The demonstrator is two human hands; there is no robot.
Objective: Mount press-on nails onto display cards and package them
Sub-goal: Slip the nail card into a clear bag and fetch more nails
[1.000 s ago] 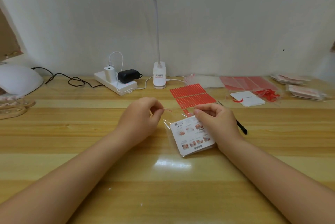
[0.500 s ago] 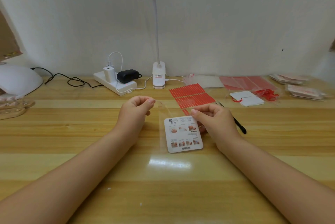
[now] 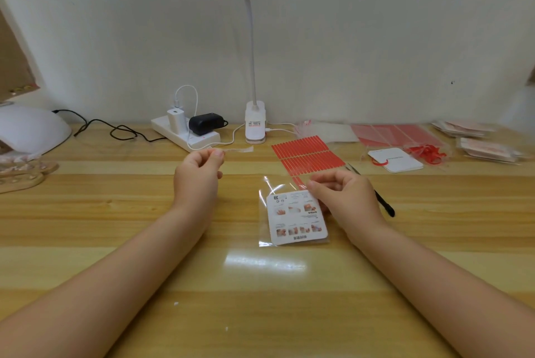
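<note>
A white printed display card (image 3: 296, 218) lies inside a clear plastic bag (image 3: 265, 242) on the wooden table (image 3: 115, 212). My right hand (image 3: 344, 198) pinches the bag's top right corner by the open flap. My left hand (image 3: 199, 172) is raised to the left of the bag and pinches a thin clear peel-off strip (image 3: 240, 150) that trails to the right.
A sheet of red adhesive strips (image 3: 308, 156) lies behind the bag. A black tool (image 3: 383, 204) sits right of my right hand. A white card (image 3: 396, 159), red bags (image 3: 396, 134) and packed sets (image 3: 486, 149) lie far right. A power strip (image 3: 185, 136), lamp base (image 3: 255, 123) and nail lamp (image 3: 29, 128) stand behind.
My left hand has pulled the clear strip off the bag and drawn it up and to the left. The bag with the card has settled flat on the table.
</note>
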